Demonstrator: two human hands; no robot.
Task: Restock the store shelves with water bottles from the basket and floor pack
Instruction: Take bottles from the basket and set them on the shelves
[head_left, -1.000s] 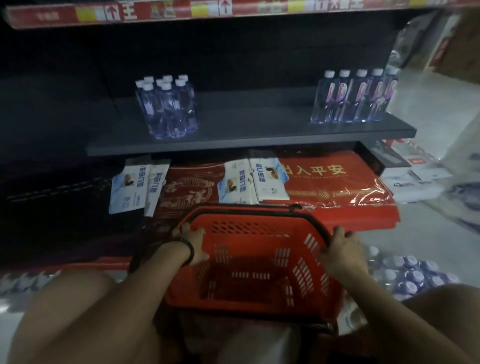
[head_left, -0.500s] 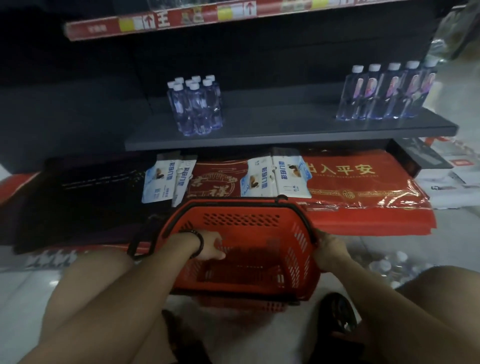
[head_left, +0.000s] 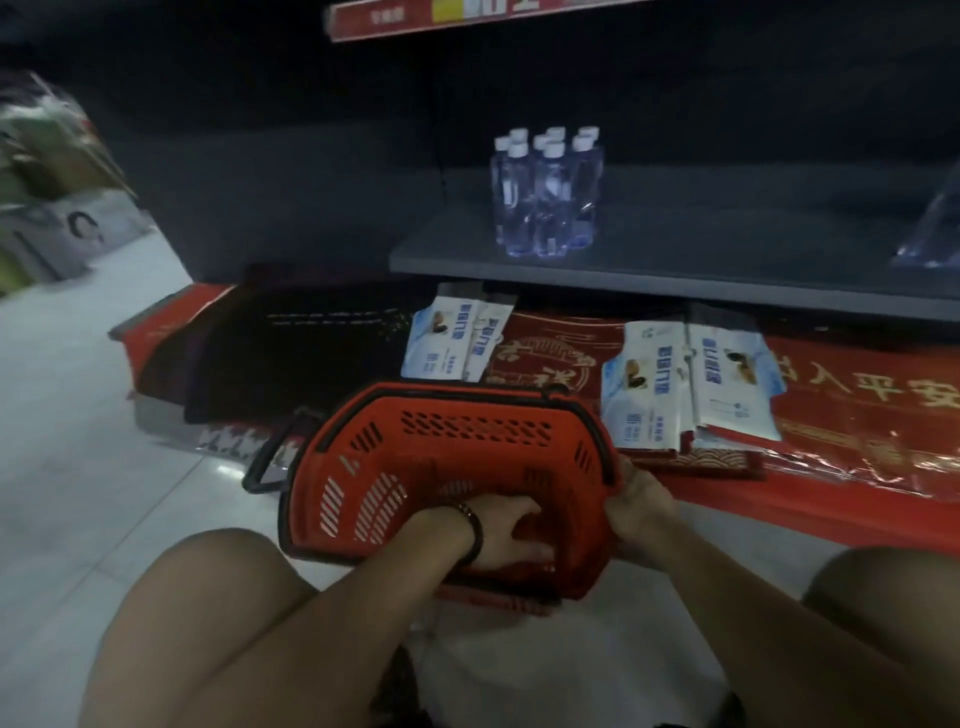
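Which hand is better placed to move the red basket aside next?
Right, probably. The right hand already grips the red basket by its rim, while the left hand is down inside it with no clear grip.

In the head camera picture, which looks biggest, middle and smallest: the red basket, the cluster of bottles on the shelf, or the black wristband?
1. Red basket, though it lies nearest the camera, which inflates it.
2. Cluster of bottles on the shelf, farther back.
3. Black wristband on the left hand, clearly smallest.
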